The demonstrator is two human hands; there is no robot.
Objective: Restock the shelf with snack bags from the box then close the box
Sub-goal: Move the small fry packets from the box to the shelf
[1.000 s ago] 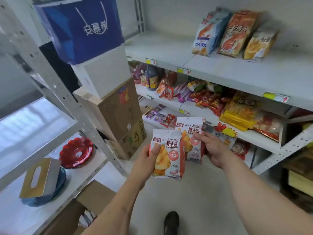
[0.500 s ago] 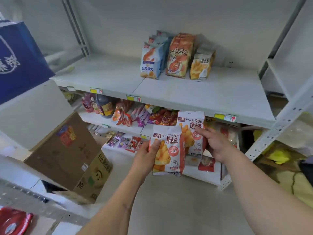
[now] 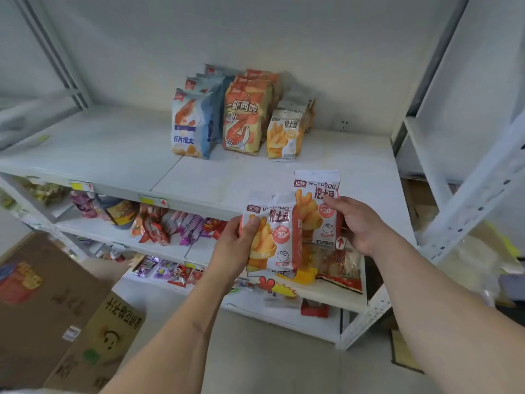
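Both snack bags [image 3: 272, 237] higher now, before shelf [image 3: 113, 143] with upright bags [image 3: 241, 115]

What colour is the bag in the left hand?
White and orange-red, with yellow fries pictured; the bag shows clearly in the head view.

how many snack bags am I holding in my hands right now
2. One red-and-white fry bag is in your left hand; the other fry bag, held higher, is in your right hand. More could be hidden behind these.
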